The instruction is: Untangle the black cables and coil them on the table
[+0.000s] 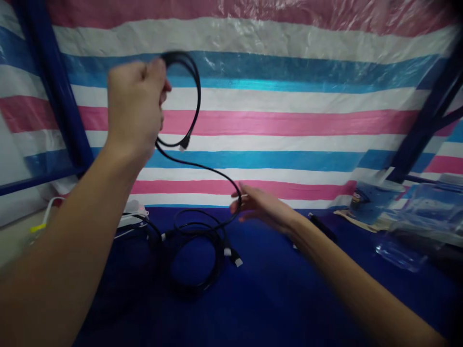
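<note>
So the black cable [199, 94] is up in the air, looped out from the fingers of the left hand [135, 101], which are curled tight and pinching it. Its small plug [184, 142] dangles below and to the right of those fingers. From there the cable swings down across to the right hand [265, 205], where the fingers are loosely spread, not gripping. It runs right by the fingertips, but honestly can't tell if they're touching it.

Below and left of the right fingers there's a messy cable coil [219, 262] on the blue tabletop [275, 299], with a couple of pale-tipped plugs [227, 251] poking out. Further left, well below the left fingers, sits a white power strip [134, 212], partly hidden by the forearm.

Well off to the right of the right fingers: a see-through cup [374, 200] and some clear plastic containers [430, 207]. Behind both hands hangs a striped plastic sheet [267, 123].
</note>
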Demonstrator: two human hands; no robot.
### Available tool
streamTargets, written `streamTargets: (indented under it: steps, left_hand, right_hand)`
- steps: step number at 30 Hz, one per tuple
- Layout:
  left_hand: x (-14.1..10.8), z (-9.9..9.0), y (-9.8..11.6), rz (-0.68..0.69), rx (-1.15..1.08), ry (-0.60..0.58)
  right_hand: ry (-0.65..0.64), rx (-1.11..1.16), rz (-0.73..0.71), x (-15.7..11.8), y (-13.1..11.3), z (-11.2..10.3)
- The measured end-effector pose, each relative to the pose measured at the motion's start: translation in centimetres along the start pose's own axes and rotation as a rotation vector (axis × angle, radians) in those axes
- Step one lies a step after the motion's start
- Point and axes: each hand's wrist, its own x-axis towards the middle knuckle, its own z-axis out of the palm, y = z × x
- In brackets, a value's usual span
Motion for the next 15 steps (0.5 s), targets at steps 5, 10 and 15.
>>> streamTargets:
  steps: [5, 10, 15]
  left_hand:
    - [-2.8, 2.9, 4.0, -0.005, -0.247, -0.206]
    - [-8.0, 6.2, 4.3, -0.129, -0.243, -0.74]
    - [-9.3, 9.1, 2.8, -0.363, -0.547, -0.816]
  right_hand:
    - [0.118, 0.453, -0.204, -1.5, -4.9, -0.4]
    - [0.485, 0.596, -0.351, -0.4, -8.4, -0.1]
    - [0.401, 0.163, -0.446, 1.8, -8.6, -2.5]
